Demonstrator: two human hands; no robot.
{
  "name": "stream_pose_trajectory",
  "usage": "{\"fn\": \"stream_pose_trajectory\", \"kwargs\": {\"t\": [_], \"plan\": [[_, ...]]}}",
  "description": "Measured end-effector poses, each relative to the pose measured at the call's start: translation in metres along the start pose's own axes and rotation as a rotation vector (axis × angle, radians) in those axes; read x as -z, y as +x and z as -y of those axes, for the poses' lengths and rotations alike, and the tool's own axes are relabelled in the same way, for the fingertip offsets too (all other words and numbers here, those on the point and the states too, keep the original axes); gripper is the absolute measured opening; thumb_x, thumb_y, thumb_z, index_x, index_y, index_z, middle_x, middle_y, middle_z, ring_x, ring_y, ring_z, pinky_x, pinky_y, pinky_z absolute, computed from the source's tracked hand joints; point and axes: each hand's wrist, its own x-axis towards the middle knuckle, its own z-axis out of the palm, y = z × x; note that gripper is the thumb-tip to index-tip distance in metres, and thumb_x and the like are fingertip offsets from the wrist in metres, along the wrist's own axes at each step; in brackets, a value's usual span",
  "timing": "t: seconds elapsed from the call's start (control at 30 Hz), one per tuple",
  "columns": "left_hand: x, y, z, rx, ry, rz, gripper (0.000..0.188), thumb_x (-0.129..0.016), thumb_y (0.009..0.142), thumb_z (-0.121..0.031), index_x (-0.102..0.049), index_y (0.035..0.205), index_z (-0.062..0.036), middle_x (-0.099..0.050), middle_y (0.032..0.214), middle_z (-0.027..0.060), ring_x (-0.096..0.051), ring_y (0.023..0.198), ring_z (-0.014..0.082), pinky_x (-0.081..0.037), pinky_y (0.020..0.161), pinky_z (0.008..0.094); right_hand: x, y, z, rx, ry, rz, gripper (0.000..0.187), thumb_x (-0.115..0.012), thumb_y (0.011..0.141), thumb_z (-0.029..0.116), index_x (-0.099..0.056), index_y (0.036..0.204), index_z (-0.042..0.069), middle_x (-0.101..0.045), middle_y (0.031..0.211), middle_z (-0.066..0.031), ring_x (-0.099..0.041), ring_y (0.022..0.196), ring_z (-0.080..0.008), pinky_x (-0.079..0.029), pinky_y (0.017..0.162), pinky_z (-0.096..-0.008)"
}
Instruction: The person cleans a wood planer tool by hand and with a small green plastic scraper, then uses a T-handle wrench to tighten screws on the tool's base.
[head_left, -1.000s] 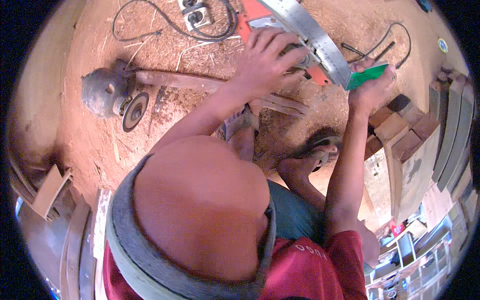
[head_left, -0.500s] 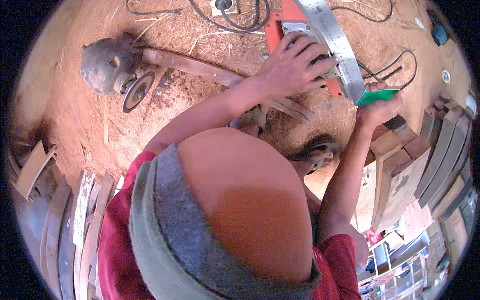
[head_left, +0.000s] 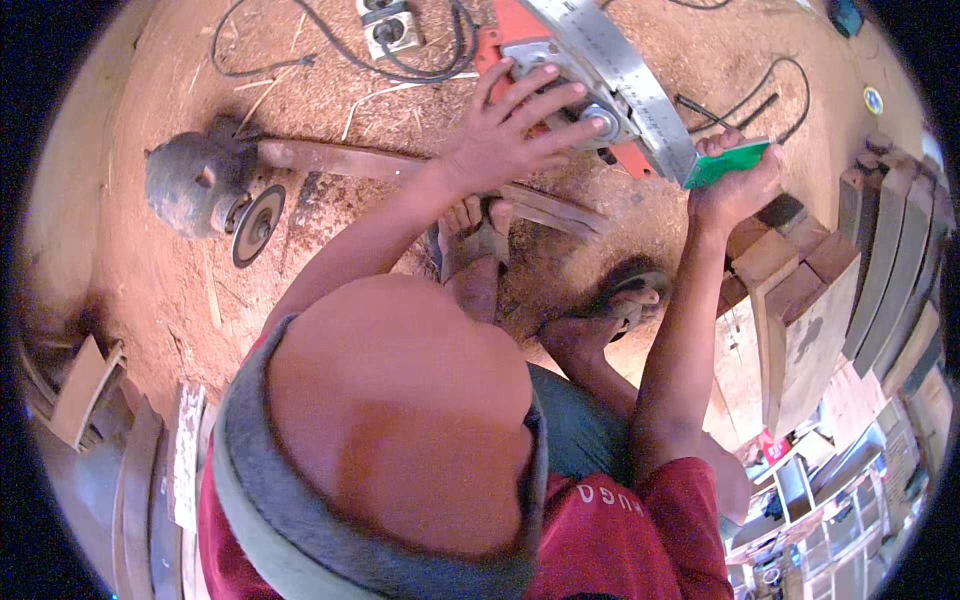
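Showing a long steel ruler (head_left: 615, 75) laid slantwise across an orange power saw (head_left: 520, 40) on the sawdust-strewn floor (head_left: 330, 100), near the top of the head view. The ruler's lower end met a green handle piece (head_left: 727, 165), so the tool was probably a try square, though the joint itself was hidden by fingers. Such a blade was judged stiff, thin and fairly light, smooth enough to slide on metal, and best steadied by pressing flat on its face while the thicker green part was gripped.

The left hand (head_left: 510, 135) lay spread, palm down, fingers fanned over the saw body and touching the ruler's edge. The right hand (head_left: 735, 185) was closed round the green handle piece, thumb side up.

Just below the saw, a long grey metal bar (head_left: 420, 175) ran across the floor under the left forearm. Both feet, in sandals (head_left: 475, 245), rested near it. To the left lay an angle grinder (head_left: 200, 190) with its disc facing right. A socket strip (head_left: 385, 25) with black cables (head_left: 290, 45) lay at the top edge. Stacked wooden blocks and planks (head_left: 800, 300) stood at the right, just beside the right forearm.
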Motion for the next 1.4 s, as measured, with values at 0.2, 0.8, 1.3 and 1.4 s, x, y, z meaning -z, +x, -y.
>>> {"fn": "stream_pose_trajectory", "kwargs": {"t": [0.2,0.8,1.3,1.4], "plan": [[-0.004,0.013,0.012,-0.107,0.114,-0.072,0.058,-0.073,0.083,-0.033,-0.065,0.138,-0.0484,-0.057,0.139,-0.0083,-0.052,0.131,0.0194,-0.041,0.113,0.0489,0.003,0.008,0.000,-0.006,0.101,0.164,0.033,-0.034,0.112,0.036,-0.043,0.098,0.008,-0.057,0.077,-0.0140,-0.057,0.068,-0.0267,-0.052,0.068,-0.0439],[0.004,0.062,-0.006,-0.055,0.042,0.016,0.065,-0.091,0.063,-0.036,-0.074,0.126,-0.0418,-0.064,0.131,-0.0078,-0.058,0.123,0.0215,-0.044,0.106,0.0456,-0.002,0.037,-0.003,-0.150,0.241,0.017,0.033,-0.048,0.109,0.040,-0.055,0.098,0.010,-0.062,0.071,-0.0082,-0.059,0.057,-0.0188,-0.051,0.054,-0.0334],[0.006,0.075,-0.012,-0.055,0.097,0.105,0.059,-0.091,0.066,-0.040,-0.077,0.123,-0.0392,-0.063,0.133,-0.0045,-0.057,0.123,0.0250,-0.045,0.105,0.0450,0.002,0.056,-0.009,-0.096,0.267,0.008,0.029,-0.052,0.109,0.035,-0.055,0.100,0.007,-0.061,0.070,-0.0085,-0.060,0.054,-0.0186,-0.053,0.052,-0.0337],[0.008,0.076,-0.009,-0.106,0.108,0.135,0.068,-0.096,0.062,-0.035,-0.077,0.127,-0.0256,-0.065,0.136,0.0040,-0.056,0.126,0.0294,-0.045,0.104,0.0451,0.006,0.059,-0.014,-0.055,0.247,0.078,0.030,-0.052,0.109,0.036,-0.055,0.099,0.007,-0.061,0.068,-0.0086,-0.059,0.053,-0.0190,-0.053,0.051,-0.0343]]}}
